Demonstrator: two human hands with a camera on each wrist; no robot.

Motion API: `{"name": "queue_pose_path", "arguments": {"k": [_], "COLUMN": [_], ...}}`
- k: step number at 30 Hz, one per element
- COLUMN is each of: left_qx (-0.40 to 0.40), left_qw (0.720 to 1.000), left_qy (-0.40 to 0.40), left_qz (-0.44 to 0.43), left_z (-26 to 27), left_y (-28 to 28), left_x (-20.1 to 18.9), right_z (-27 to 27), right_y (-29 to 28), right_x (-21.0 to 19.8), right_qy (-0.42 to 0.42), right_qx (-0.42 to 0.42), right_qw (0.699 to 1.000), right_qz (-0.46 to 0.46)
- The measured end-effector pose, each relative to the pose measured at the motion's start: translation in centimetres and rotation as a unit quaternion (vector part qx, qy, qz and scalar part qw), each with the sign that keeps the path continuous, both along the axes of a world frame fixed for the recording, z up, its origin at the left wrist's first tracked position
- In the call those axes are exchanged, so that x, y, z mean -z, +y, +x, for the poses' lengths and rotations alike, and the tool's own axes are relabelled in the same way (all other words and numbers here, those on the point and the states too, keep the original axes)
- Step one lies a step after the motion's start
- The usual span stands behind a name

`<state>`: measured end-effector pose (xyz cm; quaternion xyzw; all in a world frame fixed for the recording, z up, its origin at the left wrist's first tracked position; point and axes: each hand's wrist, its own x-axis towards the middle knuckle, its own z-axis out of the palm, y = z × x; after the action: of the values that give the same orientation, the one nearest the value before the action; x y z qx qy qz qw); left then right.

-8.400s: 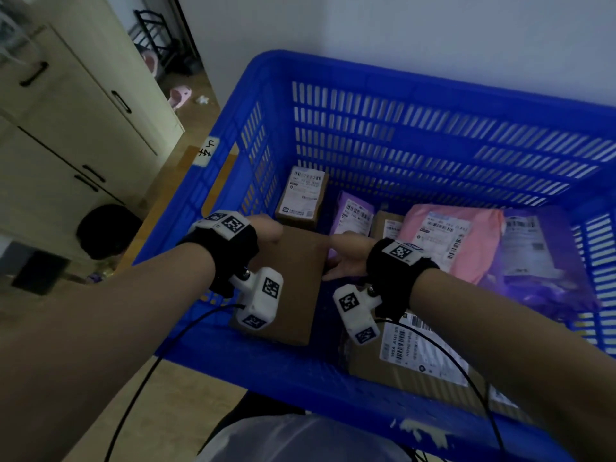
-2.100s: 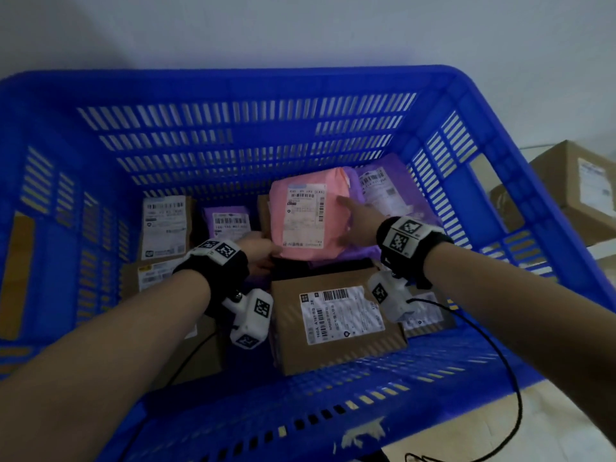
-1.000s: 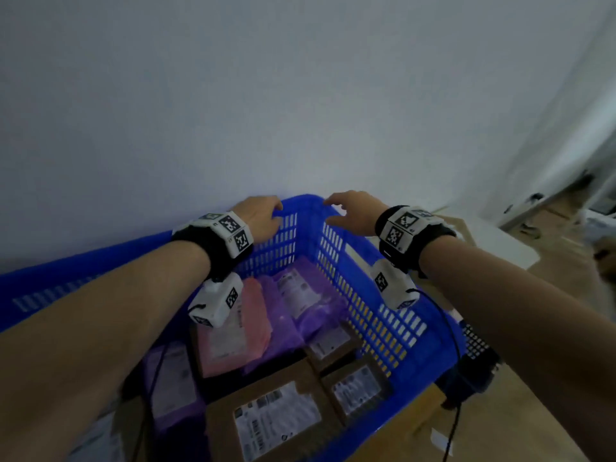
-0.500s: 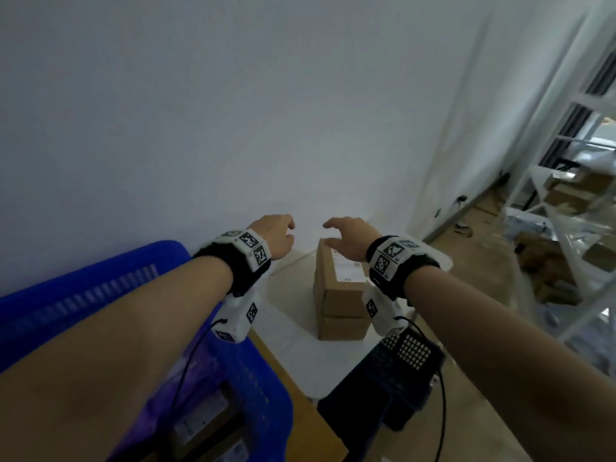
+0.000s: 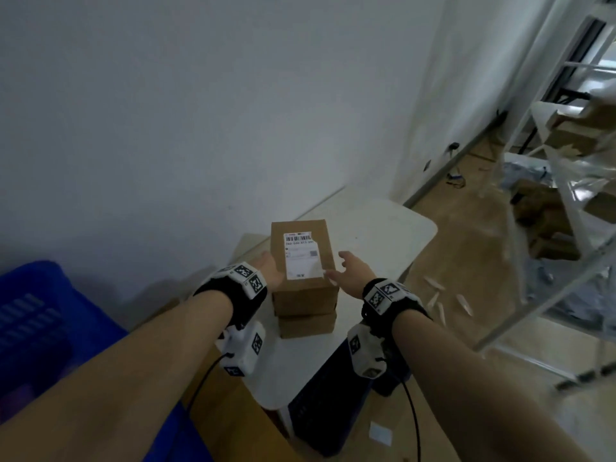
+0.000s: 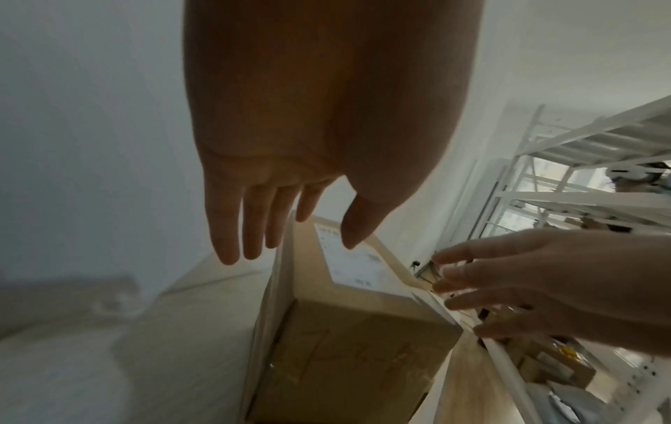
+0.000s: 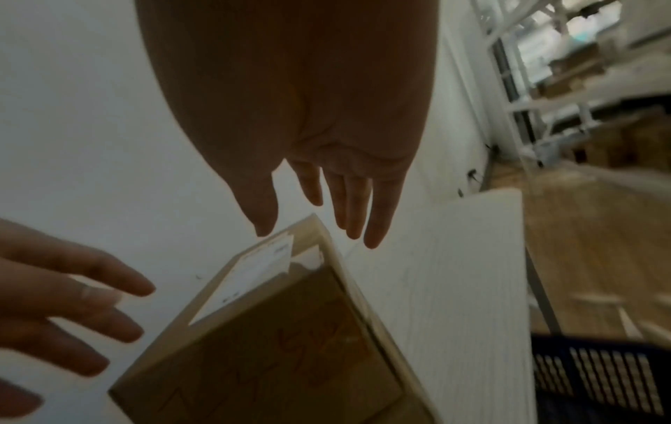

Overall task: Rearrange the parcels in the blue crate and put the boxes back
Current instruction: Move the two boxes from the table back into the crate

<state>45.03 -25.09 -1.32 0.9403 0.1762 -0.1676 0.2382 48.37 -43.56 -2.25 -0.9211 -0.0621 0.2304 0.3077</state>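
Two brown cardboard boxes stand stacked on a white table [image 5: 376, 225]. The top box [image 5: 301, 261] carries a white barcode label; the lower box [image 5: 306, 325] peeks out beneath it. My left hand [image 5: 266, 271] is at the top box's left side, fingers straight, thumb over the label [image 6: 348, 264]. My right hand [image 5: 348, 270] hovers open at the box's right edge. Neither hand plainly grips the box [image 6: 348, 358]. The wrist views show the spread fingers [image 7: 374, 229] over the box [image 7: 276, 344]. A corner of the blue crate [image 5: 50, 328] shows at the left; its parcels are out of sight.
A white wall runs behind the table. A dark slatted basket [image 5: 333, 395] sits under the table's near edge. White metal shelving [image 5: 566, 195] with cardboard boxes stands at the right over a wooden floor strewn with scraps.
My view swung right, from the blue crate to the white table. Both hands left the crate and came down on either side of the top stacked box.
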Motion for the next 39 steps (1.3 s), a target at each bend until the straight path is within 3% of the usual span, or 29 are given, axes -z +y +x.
{"name": "queue_pose_path", "arguments": {"k": [2,9,15,22,30,39], "left_qx": [-0.039,-0.148,-0.181,-0.178,-0.18,-0.218], "left_qw": [0.998,0.971,0.951,0.919,0.863,0.827], "left_qy": [0.017,0.074,-0.013,-0.175,-0.289,-0.358], "left_qz": [-0.036,-0.174,-0.25,-0.304,-0.372,-0.374], "left_z": [1.3,0.8,0.1,-2.3,-11.1,-27.1], "left_y": [0.5,-0.7,0.4,4.0,11.0,19.4], "left_x": [2.6,2.9,1.0,-6.1,-14.5,-18.4], "right_z": [0.4,0.9,-0.6,-2.1,-6.9,-16.3], "right_y": [0.2,0.4,0.7,3.8,10.4,20.8], "right_x": [1.6,4.3,1.6,-5.6,-13.9,-16.5], "right_qy": [0.031,0.102,0.087,0.034,-0.004,0.011], "right_qx": [0.028,0.083,0.11,0.096,0.012,-0.128], "right_qw": [0.998,0.975,0.947,0.911,0.877,0.877], "right_qz": [0.042,0.18,0.289,0.4,0.48,0.463]}}
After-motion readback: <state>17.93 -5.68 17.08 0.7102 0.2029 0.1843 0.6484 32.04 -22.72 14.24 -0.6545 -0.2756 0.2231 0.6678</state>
